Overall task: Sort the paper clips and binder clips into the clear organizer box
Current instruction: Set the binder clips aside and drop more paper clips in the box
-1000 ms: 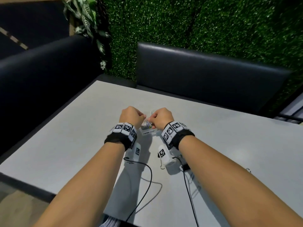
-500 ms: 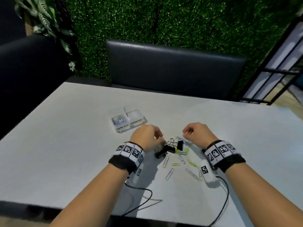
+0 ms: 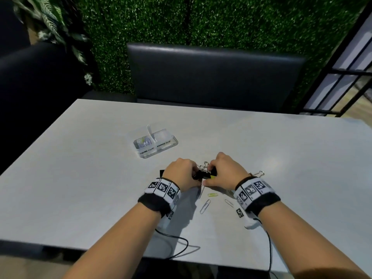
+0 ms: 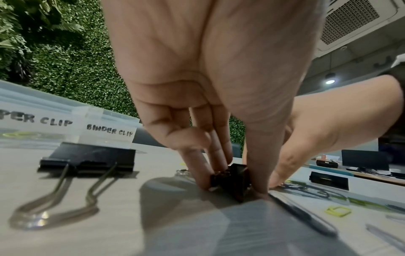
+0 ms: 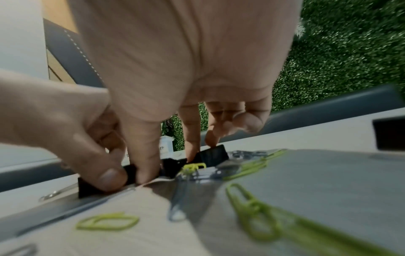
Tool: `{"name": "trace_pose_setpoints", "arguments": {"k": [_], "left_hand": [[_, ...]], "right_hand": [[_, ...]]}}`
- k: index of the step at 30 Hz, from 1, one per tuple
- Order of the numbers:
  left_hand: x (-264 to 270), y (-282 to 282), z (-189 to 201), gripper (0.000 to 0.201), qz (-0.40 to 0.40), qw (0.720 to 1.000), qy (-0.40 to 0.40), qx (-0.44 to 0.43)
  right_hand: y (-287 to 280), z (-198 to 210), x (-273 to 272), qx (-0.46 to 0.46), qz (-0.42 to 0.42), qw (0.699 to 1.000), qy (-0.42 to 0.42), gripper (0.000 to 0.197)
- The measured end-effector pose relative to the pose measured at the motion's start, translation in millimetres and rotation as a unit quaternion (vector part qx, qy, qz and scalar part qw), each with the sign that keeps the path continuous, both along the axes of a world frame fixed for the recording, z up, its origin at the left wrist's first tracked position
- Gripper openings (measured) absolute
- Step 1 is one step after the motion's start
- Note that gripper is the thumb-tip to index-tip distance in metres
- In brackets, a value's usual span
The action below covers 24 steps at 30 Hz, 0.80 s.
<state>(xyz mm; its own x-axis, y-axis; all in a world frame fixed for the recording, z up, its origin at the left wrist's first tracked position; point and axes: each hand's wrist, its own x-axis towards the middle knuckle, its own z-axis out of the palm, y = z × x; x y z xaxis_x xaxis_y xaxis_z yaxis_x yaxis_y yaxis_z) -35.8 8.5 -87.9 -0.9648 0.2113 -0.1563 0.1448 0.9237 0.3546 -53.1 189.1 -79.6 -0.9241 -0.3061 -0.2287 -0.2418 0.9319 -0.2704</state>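
Hands meet over a pile of clips on the grey table (image 3: 80,188): the left hand (image 3: 182,174) pinches a black binder clip (image 4: 233,180) between thumb and fingertips, while the right hand (image 3: 225,172), knuckles up, pinches another binder clip (image 5: 213,155). Far left sits the clear organizer box (image 3: 155,142).

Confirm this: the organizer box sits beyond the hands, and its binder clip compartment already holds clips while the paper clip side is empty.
Reversed. In the head view the organizer box holds clips in its paper clip compartment; the binder clip compartment looks empty.
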Motion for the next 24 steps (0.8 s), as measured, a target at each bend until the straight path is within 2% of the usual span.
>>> {"name": "trace_pose_setpoints", "arguments": {"k": [5, 11, 14, 18, 22, 24], "left_hand": [[2.8, -1.8, 1.1, 0.027, 0.001, 1.000, 0.008, 0.025], [-16.5, -16.4, 24.2, 0.022, 0.028, 0.998, 0.025, 0.050], [-48.2, -15.1, 39.7, 0.020, 0.025, 0.997, 0.036, 0.061], [-94.4, -2.5, 44.6, 0.017, 0.025, 0.999, 0.033, 0.016], [-111.3, 4.3, 27.0, 0.008, 0.022, 0.999, 0.012, -0.047], [-111.9, 5.5, 15.3, 0.009, 0.015, 0.998, 0.001, -0.064]], "right_hand": [[-7.0, -1.8, 0.5, -0.006, -0.011, 1.000, 0.017, 0.026], [10.5, 16.6, -6.4, -0.059, -0.025, 0.998, 0.002, 0.033], [31.1, 29.8, -26.3, -0.089, -0.090, 0.991, 0.035, 0.029], [52.8, 28.3, -53.0, -0.021, -0.191, 0.981, 0.020, 0.026], [58.2, 16.9, -59.5, 0.026, -0.201, 0.979, -0.027, 0.030], [59.2, 12.4, -56.0, 0.047, -0.198, 0.979, -0.023, 0.038]]}}
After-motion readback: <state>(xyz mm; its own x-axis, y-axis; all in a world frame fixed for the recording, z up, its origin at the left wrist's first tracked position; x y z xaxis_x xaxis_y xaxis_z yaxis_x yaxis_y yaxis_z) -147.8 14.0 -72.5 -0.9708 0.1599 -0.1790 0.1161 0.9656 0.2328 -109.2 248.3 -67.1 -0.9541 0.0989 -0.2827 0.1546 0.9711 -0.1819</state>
